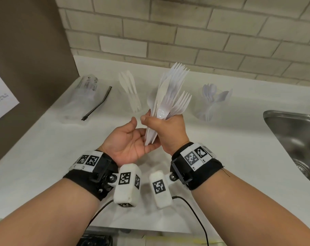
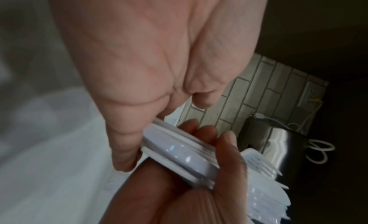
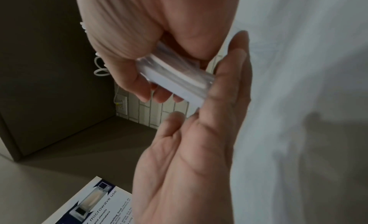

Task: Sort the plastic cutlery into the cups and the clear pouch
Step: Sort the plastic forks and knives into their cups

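I am looking down at a white countertop (image 1: 44, 148) that runs back to a pale brick-tiled wall (image 1: 186, 32); I place everything from the bundle of cutlery (image 1: 168, 96) held above the middle of it.

Nearest me, my left hand (image 1: 127, 144) sits just below and left of the bundle, palm up, fingers loosely spread and only lightly bent. The handle ends of the bundle rest against its fingers (image 2: 123, 148), and the thumb stands clear. It cups rather than grips.

My right hand (image 1: 168, 128) is clamped around the lower part of the bundle, fingers and thumb wrapped tight. In the right wrist view its fingers (image 3: 137, 84) curl over the stacked handles.

The bundle's long axis runs steeply up and away from me, leaning slightly right. The handles point down into my left palm; fork tines and a spoon bowl fan out at the top.

Beyond the bundle to the left stands a clear cup (image 1: 131, 105) with knives upright in it. Farther left lies the clear pouch (image 1: 85, 96), flat on the counter. Beyond and right of the bundle a second clear cup (image 1: 212, 103) holds spoons. Far right of the bundle, a steel sink (image 1: 296, 139) is set into the counter.
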